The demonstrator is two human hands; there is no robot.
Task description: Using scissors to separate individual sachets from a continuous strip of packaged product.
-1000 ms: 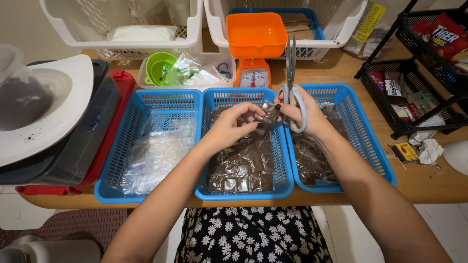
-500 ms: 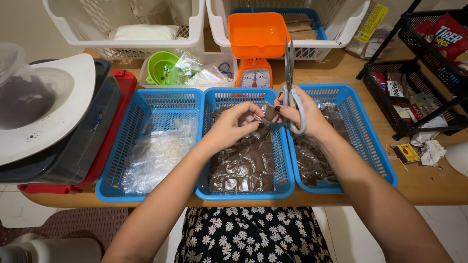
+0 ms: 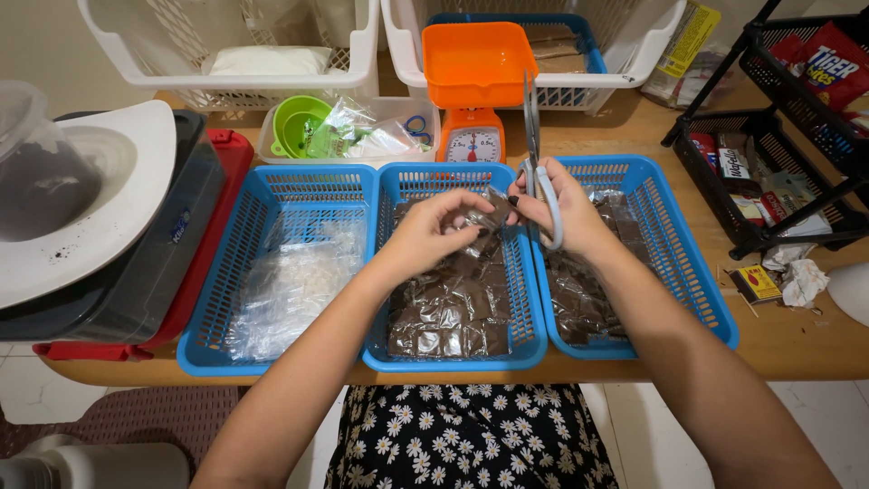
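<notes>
A small clear packet [image 3: 480, 215] of dark contents is pinched in the left hand [image 3: 434, 237] over the middle blue basket [image 3: 453, 355], already layered with filled packets, while scissors [image 3: 536, 154] are gripped, blades up, in the right hand [image 3: 566, 213]; empty bags [image 3: 290, 285] remain in the left basket [image 3: 217, 353].

- My right hand [image 3: 566, 204] hides the scissors' [image 3: 532, 136] handle loops.
- At ten o'clock, the lidded container [image 3: 41, 172] runs off the edge.
- Dial [image 3: 477, 145] markings too small.
</notes>
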